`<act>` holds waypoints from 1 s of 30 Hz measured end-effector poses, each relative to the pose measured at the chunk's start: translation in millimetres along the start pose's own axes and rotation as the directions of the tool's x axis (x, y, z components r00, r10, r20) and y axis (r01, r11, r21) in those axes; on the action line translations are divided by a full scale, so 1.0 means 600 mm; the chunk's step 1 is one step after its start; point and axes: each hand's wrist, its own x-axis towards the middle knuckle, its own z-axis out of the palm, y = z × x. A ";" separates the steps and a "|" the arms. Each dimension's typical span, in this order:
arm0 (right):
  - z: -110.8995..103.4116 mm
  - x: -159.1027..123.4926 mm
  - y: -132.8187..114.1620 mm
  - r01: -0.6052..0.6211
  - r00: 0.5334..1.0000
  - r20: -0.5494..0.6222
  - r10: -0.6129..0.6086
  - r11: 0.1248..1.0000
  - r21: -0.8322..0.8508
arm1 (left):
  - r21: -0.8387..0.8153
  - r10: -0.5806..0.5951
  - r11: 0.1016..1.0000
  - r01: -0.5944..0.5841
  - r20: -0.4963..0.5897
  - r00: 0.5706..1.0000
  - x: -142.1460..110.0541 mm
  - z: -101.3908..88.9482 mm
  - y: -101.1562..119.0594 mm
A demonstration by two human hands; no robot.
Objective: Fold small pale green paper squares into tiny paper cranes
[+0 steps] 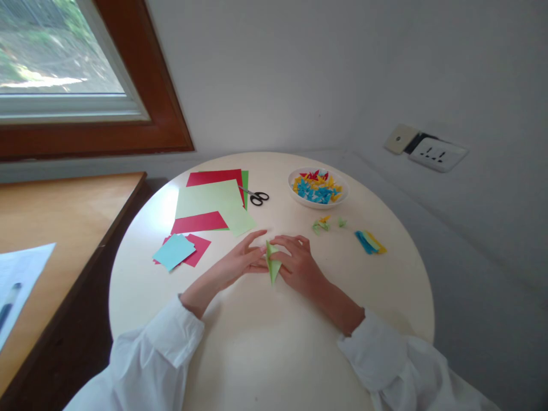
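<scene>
A small light green folded paper piece (273, 266) lies on the round cream table (257, 342), pointed toward me. My left hand (240, 261) presses on its left side with fingers stretched forward. My right hand (297, 264) holds its right side, fingers curled over the fold. Both sleeves are white.
Sheets of red, green and blue paper (209, 211) lie at the table's left, black scissors (258, 197) beside them. A white bowl (318, 191) of small coloured folded pieces stands at the back. Small folded bits (327, 224) and a coloured strip stack (370, 242) lie right. A wooden desk (51, 228) is left.
</scene>
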 end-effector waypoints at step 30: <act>-0.005 -0.004 0.011 -0.256 0.939 -0.086 0.332 0.846 0.468 | -0.003 0.075 0.997 -0.078 -0.250 0.965 0.000 -0.003 0.004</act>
